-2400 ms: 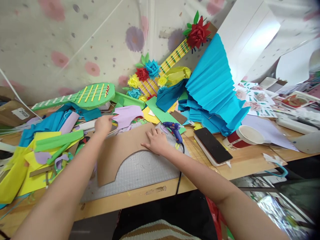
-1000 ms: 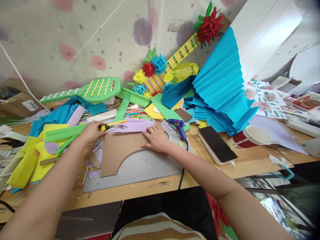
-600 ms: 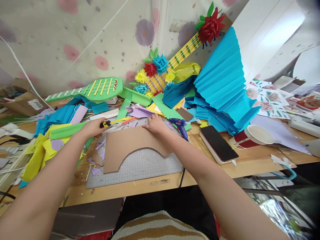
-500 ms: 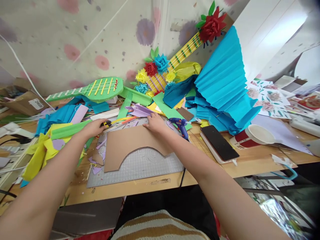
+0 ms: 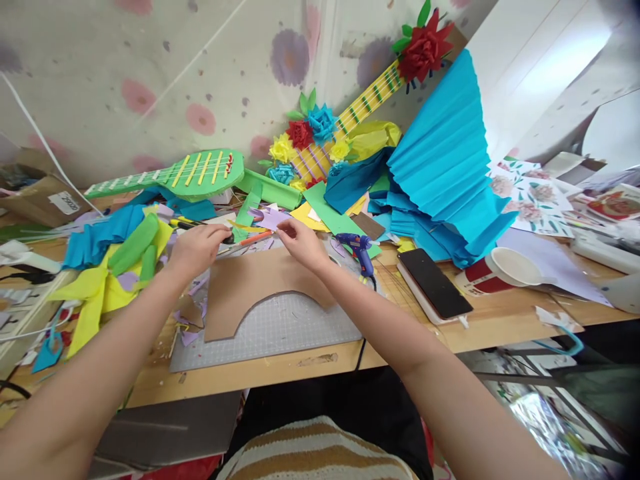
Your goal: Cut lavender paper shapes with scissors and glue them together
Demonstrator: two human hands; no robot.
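My left hand (image 5: 197, 248) is closed around a yellow-and-black tool (image 5: 184, 223) that looks like a utility knife; its dark end shows by my fingertips. The hand is just beyond the left part of an arched piece of brown cardboard (image 5: 235, 287), which lies on a grey cutting mat (image 5: 295, 327). My right hand (image 5: 303, 245) hovers at the cardboard's far edge, its fingers curled together in a pinch; what they hold, if anything, is too small to name. Close to those fingertips are a purple paper scrap (image 5: 271, 217) and an orange pencil-like stick (image 5: 254, 238).
A blue glue gun (image 5: 361, 250) lies right of the mat, then a phone (image 5: 434, 283) and a paper cup (image 5: 495, 272). Behind stand a green paper guitar (image 5: 205, 175), a yellow flowered guitar (image 5: 313, 163) and pleated blue paper (image 5: 445, 160). Yellow crepe paper (image 5: 90, 297) lies left.
My right hand has lifted off the cardboard, shifted slightly left and curled its fingers. My left hand, with the yellow-and-black tool, has moved right, nearer to it. Green and yellow paper at left has shifted.
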